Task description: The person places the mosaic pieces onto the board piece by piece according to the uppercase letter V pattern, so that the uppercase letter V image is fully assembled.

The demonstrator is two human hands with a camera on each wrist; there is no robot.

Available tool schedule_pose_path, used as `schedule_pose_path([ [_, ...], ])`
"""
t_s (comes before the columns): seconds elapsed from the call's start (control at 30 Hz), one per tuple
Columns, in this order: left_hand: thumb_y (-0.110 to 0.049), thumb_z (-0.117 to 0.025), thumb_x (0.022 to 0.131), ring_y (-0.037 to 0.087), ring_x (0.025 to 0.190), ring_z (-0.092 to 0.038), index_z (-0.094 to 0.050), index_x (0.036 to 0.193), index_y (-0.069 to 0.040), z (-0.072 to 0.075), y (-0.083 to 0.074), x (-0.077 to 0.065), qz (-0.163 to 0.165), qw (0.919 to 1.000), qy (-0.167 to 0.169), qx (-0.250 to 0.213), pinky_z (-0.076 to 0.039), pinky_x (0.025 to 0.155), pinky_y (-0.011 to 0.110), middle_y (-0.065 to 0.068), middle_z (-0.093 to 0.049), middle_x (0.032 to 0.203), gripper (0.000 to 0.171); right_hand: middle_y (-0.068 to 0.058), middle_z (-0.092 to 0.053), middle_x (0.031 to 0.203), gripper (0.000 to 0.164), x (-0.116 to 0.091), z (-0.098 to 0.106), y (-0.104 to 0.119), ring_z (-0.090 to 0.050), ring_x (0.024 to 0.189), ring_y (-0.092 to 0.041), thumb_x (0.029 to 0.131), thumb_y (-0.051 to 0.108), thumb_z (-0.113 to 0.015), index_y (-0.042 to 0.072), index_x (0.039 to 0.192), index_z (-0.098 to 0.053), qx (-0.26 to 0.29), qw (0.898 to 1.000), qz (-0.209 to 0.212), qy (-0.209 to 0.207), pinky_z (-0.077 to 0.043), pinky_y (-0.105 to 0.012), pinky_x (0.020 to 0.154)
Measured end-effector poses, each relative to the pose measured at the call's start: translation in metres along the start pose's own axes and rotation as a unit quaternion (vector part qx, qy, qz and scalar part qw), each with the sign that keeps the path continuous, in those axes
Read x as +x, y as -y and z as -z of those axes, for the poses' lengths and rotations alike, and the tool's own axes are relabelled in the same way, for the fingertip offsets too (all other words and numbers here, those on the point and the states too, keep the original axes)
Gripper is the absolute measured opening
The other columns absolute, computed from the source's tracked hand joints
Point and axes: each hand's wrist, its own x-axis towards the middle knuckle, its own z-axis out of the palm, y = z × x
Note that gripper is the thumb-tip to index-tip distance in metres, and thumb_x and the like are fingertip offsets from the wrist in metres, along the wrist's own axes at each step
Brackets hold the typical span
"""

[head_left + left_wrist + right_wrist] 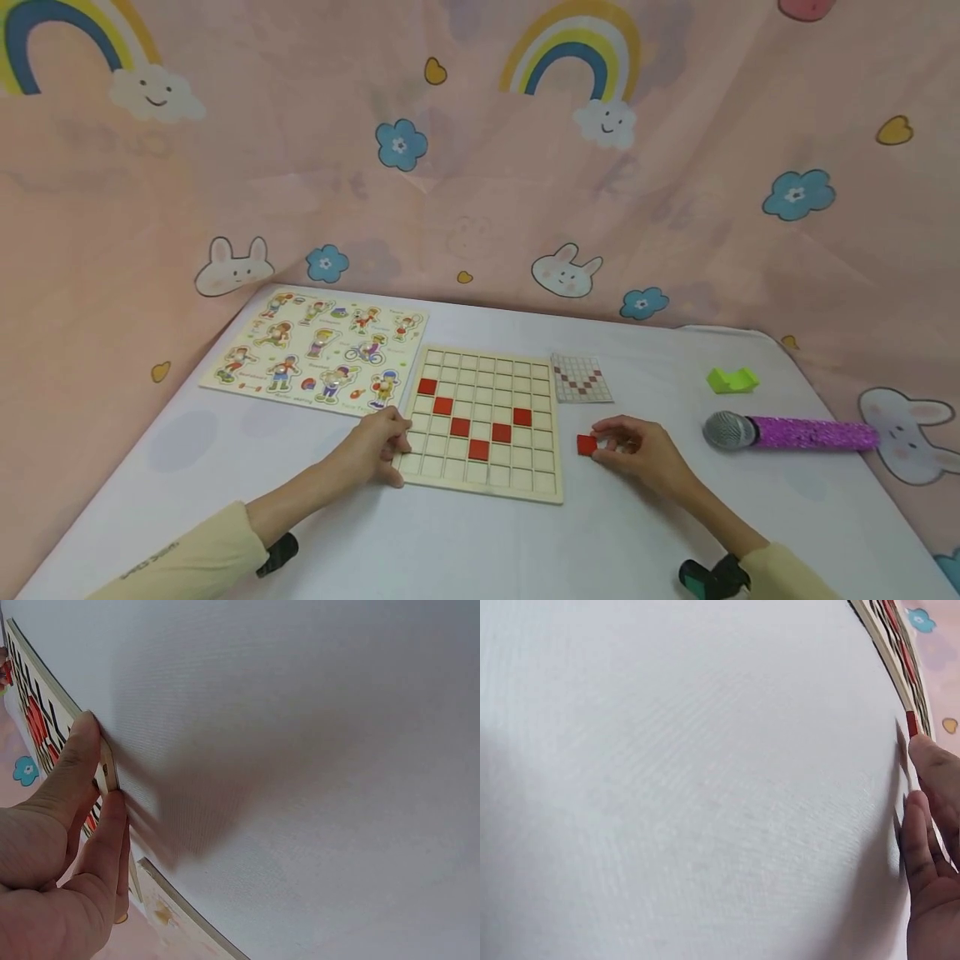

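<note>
A wooden grid board (pixel 480 490) lies flat on the white table, with several red square tiles (pixel 460 427) set in its cells in a V-like line. My left hand (pixel 375 446) holds the board's left edge; in the left wrist view, thumb and fingers (pixel 112 806) meet that edge near a corner. To the right of the board, my right hand (pixel 645 454) pinches a single red square tile (pixel 586 445) between thumb and fingers. That tile (pixel 911 724) shows edge-on in the right wrist view. Behind it is a small pattern card (pixel 583 392) printed with a similar line of squares.
A peg puzzle board (pixel 300 342) with sports figures lies at the back left, close to the grid board. At the right are a purple glittery microphone (pixel 813 434) and a bright green block (pixel 732 381). A patterned pink cloth (pixel 465 200) hangs behind the table.
</note>
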Motion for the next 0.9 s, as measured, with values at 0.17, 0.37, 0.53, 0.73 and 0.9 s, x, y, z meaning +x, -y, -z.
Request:
schedule_pose_path([
  [0.17,0.009,-0.086,0.056,0.015,0.079,-0.048,-0.058,0.074,-0.003,0.000,-0.001,-0.001,-0.005,1.0000,-0.003,0.003,-0.044,0.064,0.021,0.012,-0.058,0.108,0.035,-0.017,-0.066,0.109,0.044,-0.001,0.009,-0.003,-0.066,0.088,-0.014,0.078,0.009,-0.078,-0.003,0.117,-0.062,0.066,0.997,-0.025,0.012,-0.051,-0.020,0.077],
  [0.37,0.009,-0.086,0.056,0.015,0.079,-0.048,-0.058,0.074,-0.003,0.000,-0.001,-0.002,-0.002,1.0000,-0.004,0.006,-0.044,0.064,0.022,0.013,-0.058,0.109,0.035,-0.019,-0.065,0.114,0.053,0.001,0.018,-0.008,-0.067,0.092,-0.011,0.077,0.016,-0.080,-0.004,0.122,-0.059,0.112,0.992,-0.058,0.017,-0.050,-0.018,0.080],
  [0.53,0.009,-0.086,0.056,0.015,0.079,-0.048,-0.058,0.073,-0.004,-0.001,0.000,-0.001,0.001,1.0000,-0.004,0.006,-0.044,0.064,0.021,0.013,-0.058,0.110,0.035,-0.017,-0.065,0.117,0.056,0.006,0.020,-0.011,-0.067,0.095,-0.013,0.078,0.020,-0.080,-0.004,0.124,-0.058,0.125,0.988,-0.088,0.029,-0.051,-0.020,0.081],
  [0.73,0.009,-0.086,0.056,0.017,0.085,-0.053,-0.058,0.073,-0.004,-0.002,0.002,0.000,-0.007,1.0000,-0.005,0.005,-0.045,0.064,0.021,0.013,-0.058,0.110,0.035,-0.019,-0.065,0.117,0.054,0.014,0.018,-0.009,-0.067,0.097,-0.017,0.080,0.019,-0.078,-0.005,0.123,-0.058,0.136,0.986,-0.092,0.035,-0.051,-0.023,0.083],
  [0.9,0.009,-0.086,0.055,0.019,0.091,-0.056,-0.058,0.072,-0.003,-0.002,0.002,0.000,-0.010,0.9999,-0.006,0.003,-0.047,0.066,0.022,0.013,-0.058,0.109,0.036,-0.020,-0.064,0.118,0.052,0.019,0.015,-0.004,-0.066,0.099,-0.020,0.081,0.018,-0.077,-0.007,0.123,-0.056,0.138,0.986,-0.091,0.026,-0.051,-0.023,0.084],
])
